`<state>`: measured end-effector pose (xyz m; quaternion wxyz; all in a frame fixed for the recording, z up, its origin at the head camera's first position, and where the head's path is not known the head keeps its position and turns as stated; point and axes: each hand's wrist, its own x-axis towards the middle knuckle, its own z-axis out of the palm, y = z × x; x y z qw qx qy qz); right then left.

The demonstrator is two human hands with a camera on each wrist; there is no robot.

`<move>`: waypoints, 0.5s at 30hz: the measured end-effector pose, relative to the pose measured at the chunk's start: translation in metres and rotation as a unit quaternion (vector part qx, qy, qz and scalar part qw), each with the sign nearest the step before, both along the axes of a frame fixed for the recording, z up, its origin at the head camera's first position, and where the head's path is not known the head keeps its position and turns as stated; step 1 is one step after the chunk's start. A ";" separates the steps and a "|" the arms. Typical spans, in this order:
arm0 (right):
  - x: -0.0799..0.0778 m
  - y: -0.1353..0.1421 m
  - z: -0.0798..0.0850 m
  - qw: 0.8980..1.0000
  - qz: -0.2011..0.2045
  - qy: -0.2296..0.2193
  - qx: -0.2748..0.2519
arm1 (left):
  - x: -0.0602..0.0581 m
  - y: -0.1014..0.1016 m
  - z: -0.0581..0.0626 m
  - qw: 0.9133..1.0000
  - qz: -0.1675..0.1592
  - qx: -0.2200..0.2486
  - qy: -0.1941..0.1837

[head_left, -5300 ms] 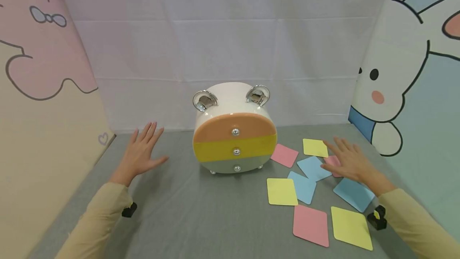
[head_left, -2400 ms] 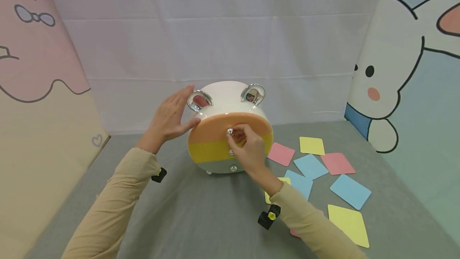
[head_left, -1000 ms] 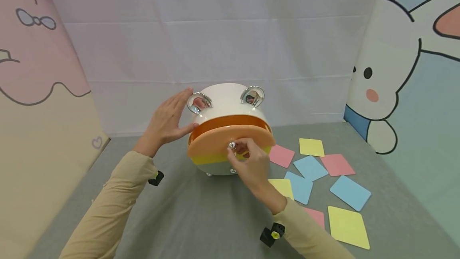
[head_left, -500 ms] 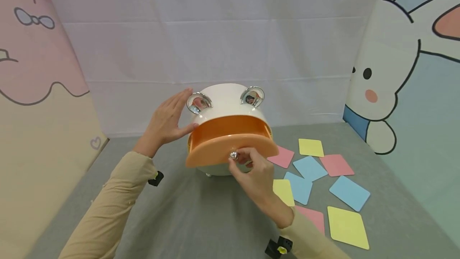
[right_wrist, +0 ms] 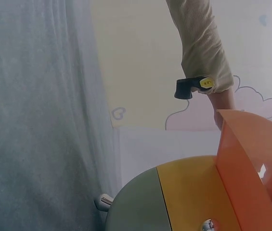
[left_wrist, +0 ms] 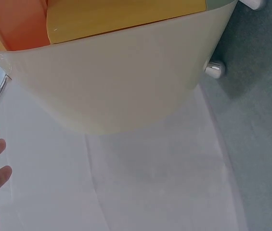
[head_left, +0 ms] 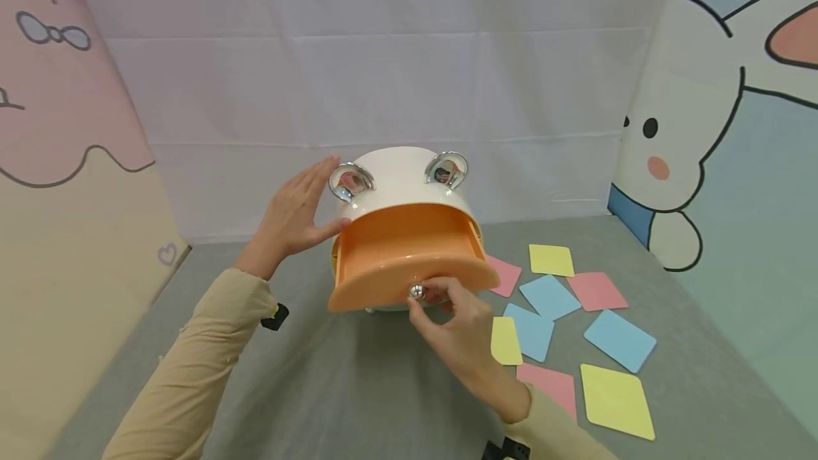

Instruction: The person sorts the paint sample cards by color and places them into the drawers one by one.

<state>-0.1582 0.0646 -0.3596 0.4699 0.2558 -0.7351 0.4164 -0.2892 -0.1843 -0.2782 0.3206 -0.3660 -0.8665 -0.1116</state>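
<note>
A white drawer box [head_left: 399,176] with two silver ears stands at the middle of the table. Its orange top drawer [head_left: 409,233] is pulled well out, and no contents show inside. My right hand [head_left: 463,332] pinches the drawer's silver knob [head_left: 417,292] between thumb and fingers. Straight fingers of my left hand [head_left: 294,215] rest against the box's left side by the ear, the thumb touching the front edge. In the right wrist view the yellow middle drawer [right_wrist: 193,187] and the grey-green bottom drawer [right_wrist: 138,204] sit closed under the orange one.
Several square cards lie right of the box, among them a yellow card [head_left: 616,401], a blue card [head_left: 620,341] and a pink card [head_left: 596,291]. The grey table [head_left: 307,375] ends at a white cloth backdrop [head_left: 383,55], with printed cartoon panels at both sides.
My hands went from apart over the table to the box. The right hand took the top knob and drew the orange drawer out towards me; the left has stayed on the side.
</note>
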 end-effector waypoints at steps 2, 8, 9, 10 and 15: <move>0.001 0.000 0.000 1.000 0.003 0.000 -0.001 | 0.000 0.000 0.000 1.000 0.001 0.001 -0.001; 0.003 0.002 0.000 1.000 0.004 0.004 0.000 | 0.000 0.000 0.000 1.000 0.002 0.002 0.001; 0.003 0.002 -0.001 1.000 0.004 0.004 0.000 | 0.000 0.000 0.000 1.000 0.001 0.002 0.000; 0.003 0.002 -0.001 1.000 0.004 0.005 0.000 | -0.001 0.000 0.000 1.000 0.001 0.003 0.000; 0.003 0.002 -0.003 1.000 0.006 0.007 -0.003 | -0.002 0.000 -0.002 1.000 -0.002 0.004 0.002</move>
